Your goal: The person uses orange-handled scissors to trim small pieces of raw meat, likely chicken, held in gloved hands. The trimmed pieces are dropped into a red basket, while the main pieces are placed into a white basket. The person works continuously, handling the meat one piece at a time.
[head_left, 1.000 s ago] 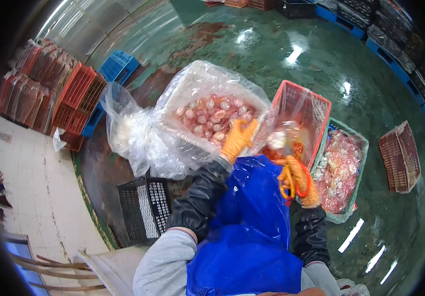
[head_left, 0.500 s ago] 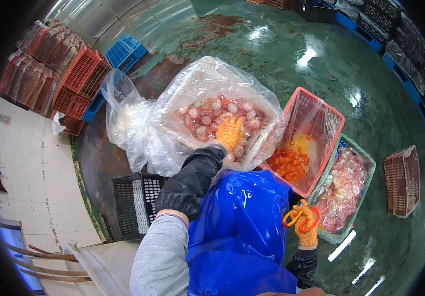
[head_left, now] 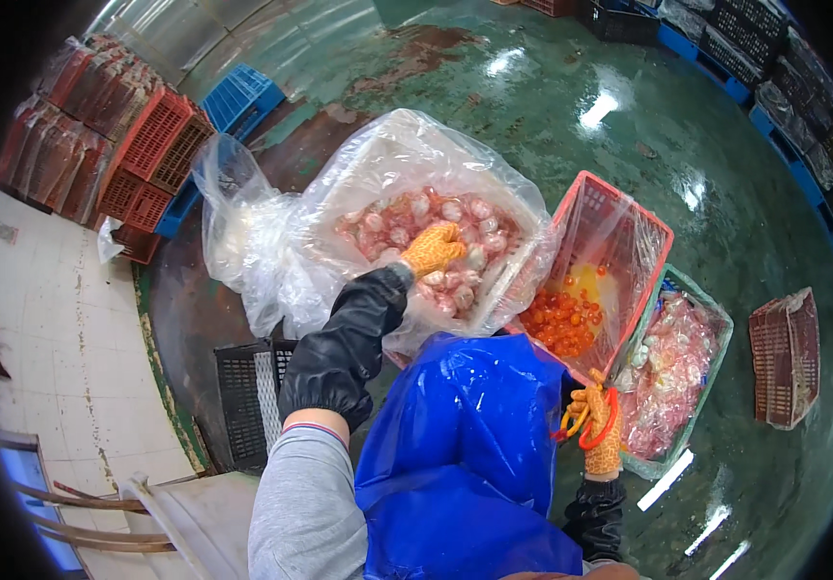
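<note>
Left hand (head_left: 433,249) in an orange glove is down in the plastic-lined white box (head_left: 378,169), fingers curled into the pale pink pieces (head_left: 455,217) right under them; can't tell if they've actually gripped one. Right hand (head_left: 598,425) hangs beside the red crate (head_left: 629,208), fingers closed on orange-handled scissors (head_left: 585,418).

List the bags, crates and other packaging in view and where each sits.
Clear plastic bag: lines the white box of pink pieces, left hand inside.
Red crate: right of it, clear-lined, orange pieces.
Green crate: far right, pink pieces.
Black crate: lower left.
Red and blue crates: stacked upper left.
</note>
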